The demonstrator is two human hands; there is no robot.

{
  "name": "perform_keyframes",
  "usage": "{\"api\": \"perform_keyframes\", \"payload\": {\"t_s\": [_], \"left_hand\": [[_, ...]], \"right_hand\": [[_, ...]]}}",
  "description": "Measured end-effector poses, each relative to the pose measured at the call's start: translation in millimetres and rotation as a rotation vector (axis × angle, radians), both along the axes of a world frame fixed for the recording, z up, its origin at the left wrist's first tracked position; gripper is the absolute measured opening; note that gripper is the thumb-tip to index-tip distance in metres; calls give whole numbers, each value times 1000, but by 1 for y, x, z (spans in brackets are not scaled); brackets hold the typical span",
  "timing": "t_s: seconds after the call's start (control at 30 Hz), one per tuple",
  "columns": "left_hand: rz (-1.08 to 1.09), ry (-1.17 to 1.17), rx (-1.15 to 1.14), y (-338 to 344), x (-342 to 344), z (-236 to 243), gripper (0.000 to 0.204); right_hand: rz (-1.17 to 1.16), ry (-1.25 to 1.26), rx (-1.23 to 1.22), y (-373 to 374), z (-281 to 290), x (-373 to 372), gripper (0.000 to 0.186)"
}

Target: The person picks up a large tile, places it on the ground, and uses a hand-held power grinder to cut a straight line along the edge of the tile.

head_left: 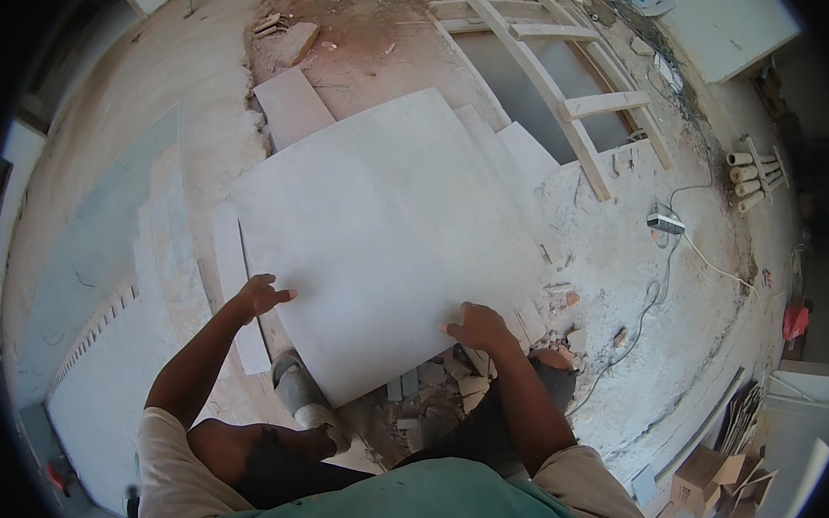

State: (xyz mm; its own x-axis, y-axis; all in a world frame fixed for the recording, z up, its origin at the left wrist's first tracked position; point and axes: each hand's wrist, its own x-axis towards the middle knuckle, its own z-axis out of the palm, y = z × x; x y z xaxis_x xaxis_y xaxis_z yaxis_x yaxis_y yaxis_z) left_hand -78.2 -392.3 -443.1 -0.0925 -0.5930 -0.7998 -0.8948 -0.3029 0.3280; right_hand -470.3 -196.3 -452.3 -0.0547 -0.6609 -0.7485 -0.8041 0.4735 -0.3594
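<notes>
Low in front, a large pale sheet (388, 220), its near edge over rubble (435, 373). Left hand (261, 298) at the left edge, right hand (483, 326) at the near right, each with thumb apart from loosely curled fingers; cannot tell about contact. Apparently a handling step; next move probably calling for an even two-handed hold, clear of the shoe (300, 386) by the near corner. Farther out, faint marks on a cardboard box (697, 475), too small to read; nothing legible elsewhere.

One ladder-like wooden frame (605, 105), lying across a rectangular floor opening (506, 74); one black-and-white power strip (665, 223) with trailing cable (714, 267); several pale tubes (745, 173), stacked far right; opened cardboard boxes (700, 480), lower right.
</notes>
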Motion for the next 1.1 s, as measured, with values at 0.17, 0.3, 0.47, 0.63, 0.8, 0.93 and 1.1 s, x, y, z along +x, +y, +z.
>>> {"api": "perform_keyframes", "payload": {"t_s": [0.17, 0.3, 0.47, 0.63, 0.8, 0.93, 1.1], "left_hand": [[55, 109, 21, 46, 26, 33, 84], [224, 194, 57, 106, 19, 88, 77], [382, 223, 256, 208, 47, 107, 75], [198, 264, 308, 223, 83, 102, 82], [267, 207, 328, 244, 105, 46, 74], [286, 189, 28, 197, 76, 66, 63], [56, 149, -417, 75, 44, 164, 61]], "right_hand": [[-170, -204, -347, -45, -6, 55, 70], [-107, -241, -339, -58, -10, 67, 62], [-76, -343, -297, -77, -27, 80, 62], [-94, -416, -309, -83, -25, 92, 55], [-106, -405, -348, -84, -17, 101, 52], [-122, -362, -358, -87, 0, 105, 49], [-111, -257, -481, -89, 5, 122, 50]]}}
